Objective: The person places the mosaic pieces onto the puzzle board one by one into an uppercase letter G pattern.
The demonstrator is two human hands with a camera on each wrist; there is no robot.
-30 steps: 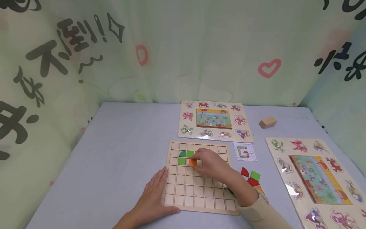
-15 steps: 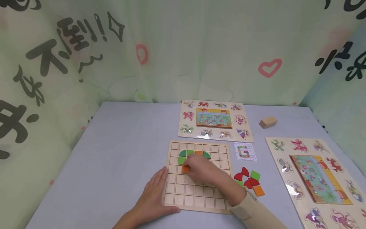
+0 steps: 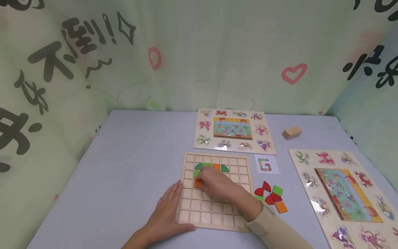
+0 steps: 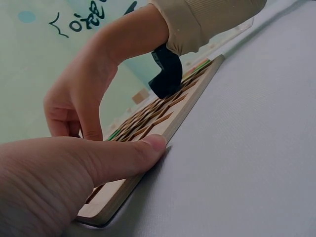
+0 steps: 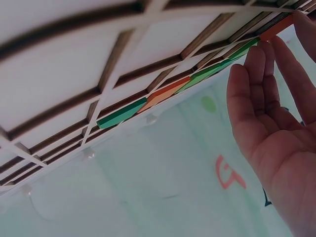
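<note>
A wooden grid board (image 3: 217, 214) lies on the grey table. Its second row holds green and orange tiles (image 3: 216, 167), with a green square (image 3: 196, 174) below them. My right hand (image 3: 217, 186) reaches across the board and pinches an orange square tile (image 3: 197, 183) at a cell under that green square. In the right wrist view the fingertips (image 5: 269, 49) meet the orange tile (image 5: 279, 28). My left hand (image 3: 168, 211) lies flat on the table, its thumb (image 4: 148, 148) pressed against the board's near left edge (image 4: 163, 131).
Loose red, green and orange pieces (image 3: 270, 197) lie right of the board, with a small pattern card (image 3: 266, 165) above them. Two animal puzzle boards (image 3: 234, 131) (image 3: 342, 193) sit behind and to the right. A wooden block (image 3: 291, 132) is at the back right.
My right hand carried the orange tile left and toward me, from the second row down to the cell below the green square. The left hand stayed put.
</note>
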